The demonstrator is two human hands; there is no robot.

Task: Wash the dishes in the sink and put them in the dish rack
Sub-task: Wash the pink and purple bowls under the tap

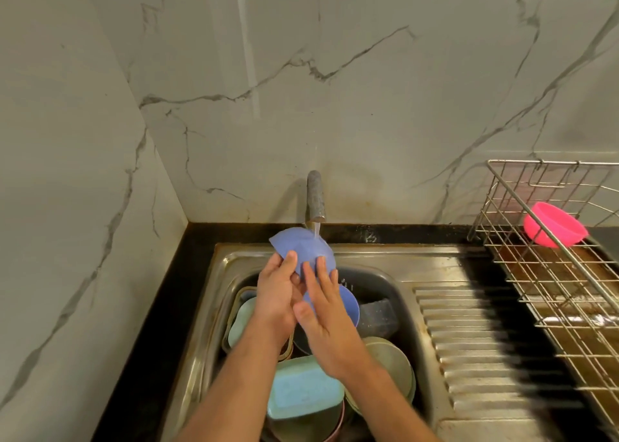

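— Steel sink (234, 261) first: what's in it?

— Stacked dishes. A teal rectangular tray (303, 388) sits at 6 o'clock, round pale plates (397, 364) at 5, another blue bowl (350, 302) just under the hands.

— And the dish being washed?

— The blue bowl (303, 245) is held up at 12 o'clock over the basin, tilted, under water running from the faucet (316, 195).

— Dish rack?

— The wire dish rack (552, 294) stands on the desk at 3 o'clock, well apart, with a pink bowl (554, 229) inside.

— Fingers?

— The left hand (276, 294) grips the bowl's lower rim, thumb over its outside. The right hand (323, 307) lies flat against the bowl, fingers (321, 267) straight and spread, holding nothing.
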